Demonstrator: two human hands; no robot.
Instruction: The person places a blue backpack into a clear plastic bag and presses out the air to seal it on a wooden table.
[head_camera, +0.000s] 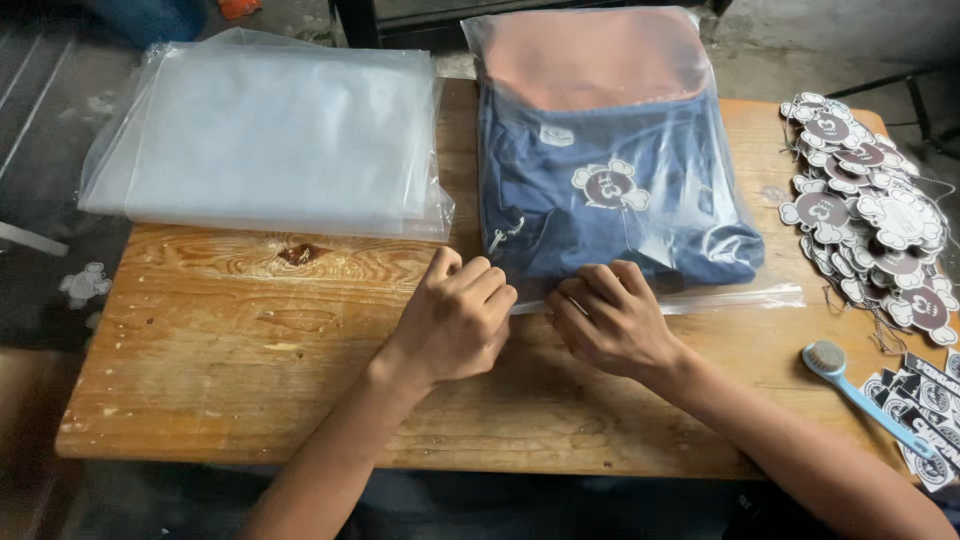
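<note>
A clear plastic bag (700, 120) lies on the wooden table (250, 350) with a folded navy garment (600, 220) inside, topped by an orange-brown part. My left hand (455, 320) and my right hand (610, 320) sit side by side at the bag's near edge. Both have fingers curled down onto the open flap of the bag (730, 297), pinching or pressing it against the table.
A stack of empty clear plastic bags (270, 140) lies at the back left of the table. A heap of flower-shaped paper tags (870, 210) covers the right side. A light-blue brush (855, 390) and dark printed labels (925, 410) lie at the right front corner.
</note>
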